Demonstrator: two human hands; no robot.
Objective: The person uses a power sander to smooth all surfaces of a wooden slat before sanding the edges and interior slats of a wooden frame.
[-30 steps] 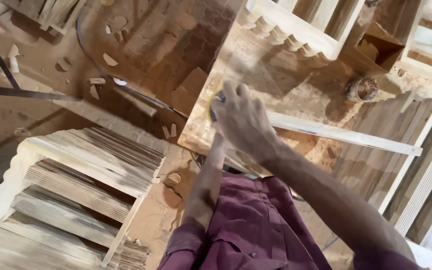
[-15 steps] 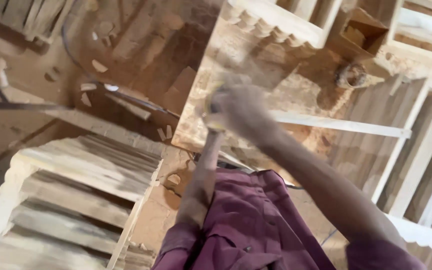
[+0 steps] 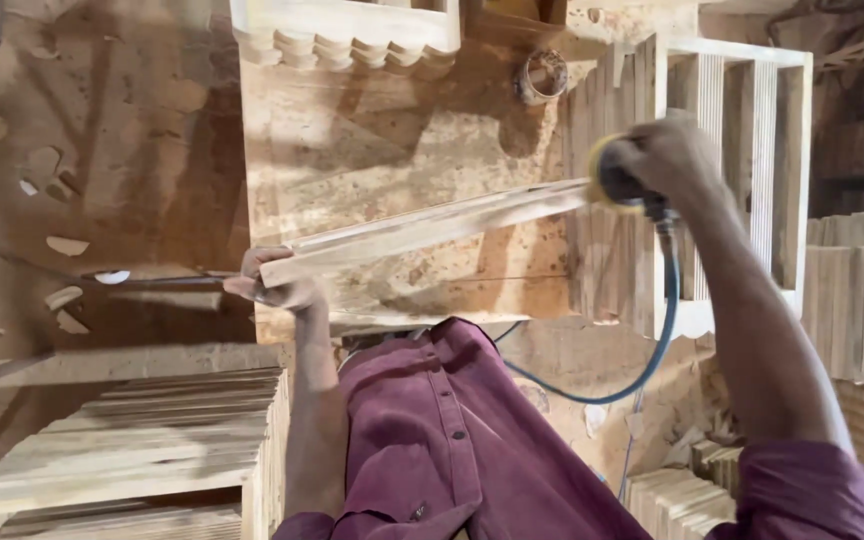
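A long pale wooden strip [image 3: 432, 228] lies across a dusty chipboard bench top [image 3: 372, 130]. My left hand [image 3: 274, 285] grips the strip's near left end and holds it down. My right hand [image 3: 664, 160] is closed over a small dark sander with a yellow pad [image 3: 614, 180], pressed on the strip's right end. A blue hose [image 3: 664, 330] hangs from the sander and loops down past my maroon shirt.
White louvred wooden frames [image 3: 732, 170] stand to the right of the bench, and another scalloped frame [image 3: 342, 30] lies at its far edge. Stacked slatted panels [image 3: 142, 440] sit at lower left. Wood offcuts [image 3: 67, 245] and a cable lie on the floor. A tape roll [image 3: 544, 75] rests on the bench.
The view has swung round. My right hand has moved out along the strip to its right end with the sander; my left hand now shows gripping the other end.
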